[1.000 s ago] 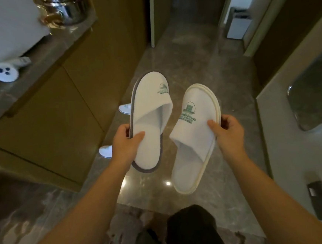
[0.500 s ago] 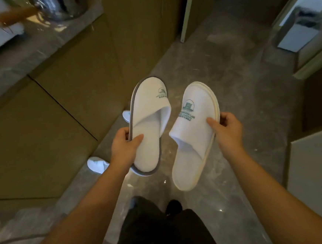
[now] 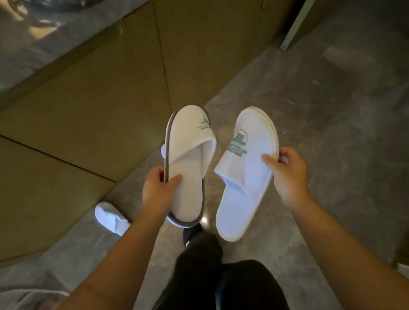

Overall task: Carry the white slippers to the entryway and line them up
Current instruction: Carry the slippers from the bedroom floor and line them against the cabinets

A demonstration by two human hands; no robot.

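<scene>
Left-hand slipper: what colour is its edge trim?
Grey trim around the white slipper, held by the left hand; the head view shows it.

Grey marble floor fills the right and centre; a white slipper lies on it lower left, beside the cabinet.

- left slipper: white, grey trim, green logo
- right slipper: all white, green logo
- floor: grey marble-ish
- cabinets: olive-brown
- trousers: black
</scene>
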